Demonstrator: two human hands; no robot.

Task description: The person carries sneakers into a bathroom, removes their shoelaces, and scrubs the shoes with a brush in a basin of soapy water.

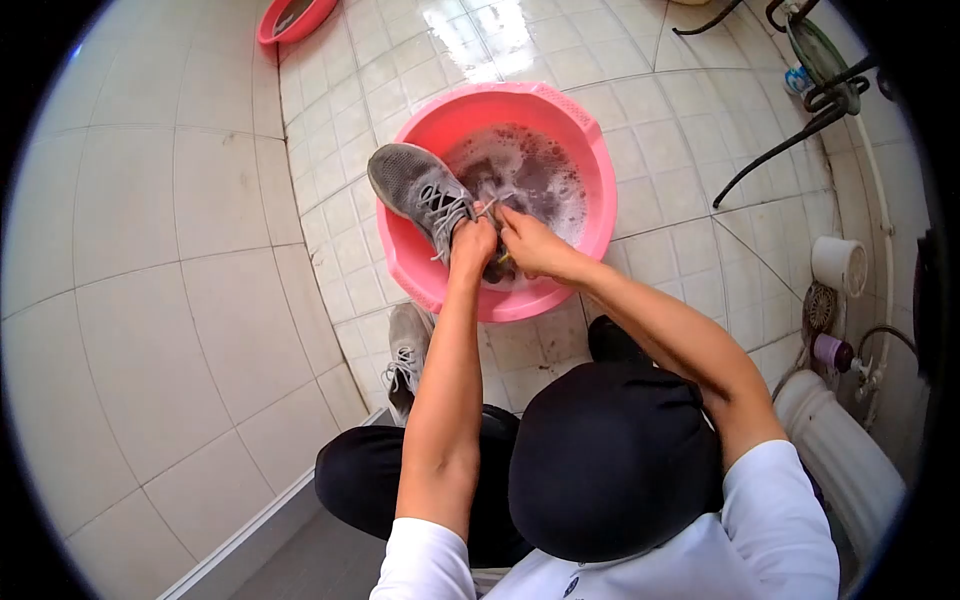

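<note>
Item, my left hand: closed, fingers curled in at the ankle opening of a grey mesh shoe, which it has hold of.

Item, my right hand: partly closed, just beside the left, its fingers bent towards the pale laces. Whether the fingertips pinch a lace, I cannot tell.

Item, the grey mesh shoe: tilted, toe pointing up and left, its toe end over the left side of a pink basin. The laces are threaded across its front, with loose lengths hanging beside it.

Item, the pink basin: on the tiled floor, holding dark, sudsy water, foam thickest towards the right. Something dark, with a bit of yellow near it, shows just below my hands; it is too covered to identify.

Item, a second grey shoe: outside the basin, near its lower left edge, white-laced. Whether a foot is in it, I cannot tell.

Item, another pink basin: smaller in view, at the upper left, by the wall, cut off by the picture's edge.

Items at the right: a black metal stand; well below it, a white container, a brown oval brush-like object and a purple-labelled bottle, near one another.
</note>
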